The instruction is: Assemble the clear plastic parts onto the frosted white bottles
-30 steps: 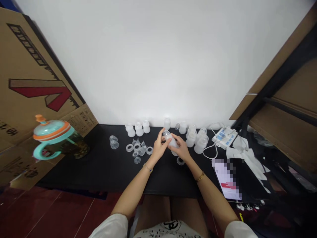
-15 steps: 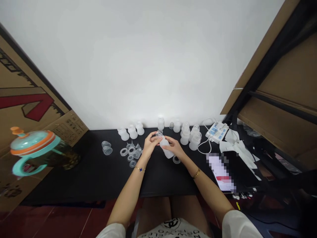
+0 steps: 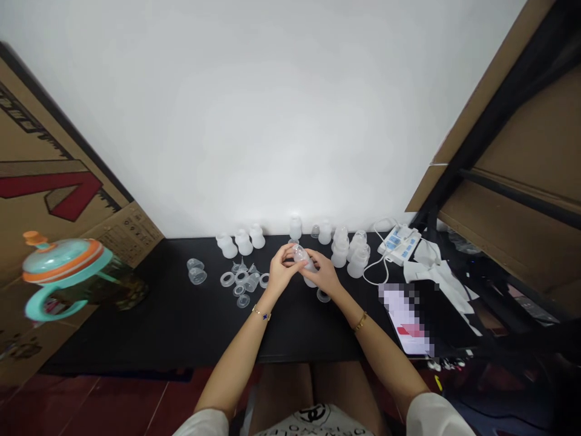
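Note:
My left hand (image 3: pixel 282 271) and my right hand (image 3: pixel 324 272) meet over the middle of the black tabletop (image 3: pixel 181 327). Together they hold a frosted plastic baby bottle (image 3: pixel 308 266) tilted, with a clear dome-shaped part (image 3: pixel 299 253) at its upper end. Fingers hide much of the bottle, and I cannot tell whether the clear part is fully seated. Just below my right fingers lies a clear plastic ring (image 3: pixel 323 295). Left of my left hand is a cluster of clear rings and small funnel-shaped parts (image 3: pixel 241 278).
Several frosted bottles (image 3: pixel 340 247) stand along the wall at the table's back edge. A white power strip (image 3: pixel 399 244) with a cable, white cloth (image 3: pixel 433 270), and a pixelated tablet (image 3: pixel 403 318) lie right. A teal-and-orange lidded cup (image 3: pixel 68 272) stands left, before cardboard (image 3: pixel 54 181).
My hands have moved closer together and turned the bottle more upright, with the clear part now nearer my right fingers. The camera view has barely shifted.

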{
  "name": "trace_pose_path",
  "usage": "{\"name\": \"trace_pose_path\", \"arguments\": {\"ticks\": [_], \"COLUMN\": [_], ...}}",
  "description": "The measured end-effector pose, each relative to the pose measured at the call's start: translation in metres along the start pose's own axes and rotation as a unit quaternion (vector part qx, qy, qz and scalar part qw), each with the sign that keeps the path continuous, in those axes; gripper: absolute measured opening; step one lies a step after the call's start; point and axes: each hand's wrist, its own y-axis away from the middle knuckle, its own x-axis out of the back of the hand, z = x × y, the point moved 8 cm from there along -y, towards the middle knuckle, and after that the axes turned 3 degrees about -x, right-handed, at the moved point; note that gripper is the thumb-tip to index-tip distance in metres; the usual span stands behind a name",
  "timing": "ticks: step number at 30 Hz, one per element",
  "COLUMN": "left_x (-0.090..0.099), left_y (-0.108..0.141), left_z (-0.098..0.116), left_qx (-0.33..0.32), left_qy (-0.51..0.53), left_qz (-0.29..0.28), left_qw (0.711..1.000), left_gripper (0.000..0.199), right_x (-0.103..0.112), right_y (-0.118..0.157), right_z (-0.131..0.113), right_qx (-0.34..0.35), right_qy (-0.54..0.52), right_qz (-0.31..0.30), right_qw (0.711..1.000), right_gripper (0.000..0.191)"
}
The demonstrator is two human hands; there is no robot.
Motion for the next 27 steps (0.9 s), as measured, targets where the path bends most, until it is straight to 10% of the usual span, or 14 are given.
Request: {"name": "trace_pose_path", "arguments": {"ticks": [19, 27], "left_x": [-0.023, -0.035], "left_y": [0.015, 0.023], "left_z": [0.008, 0.004], "left_qx": [-0.058, -0.135], "left_qy": [-0.117, -0.267], "left_qz": [-0.076, -0.108], "left_qw": [0.989, 0.948], "left_gripper": [0.039, 0.043], "right_x": [0.037, 0.044], "right_y": [0.007, 0.002], "right_z": [-0.021, -0.017], "right_qx": [0.077, 0.115], "right_qy": [0.15, 0.247], "right_qz": [0.144, 0.169], "right_qw": [0.975, 0.947], "right_gripper": [0.067, 0.041]}}
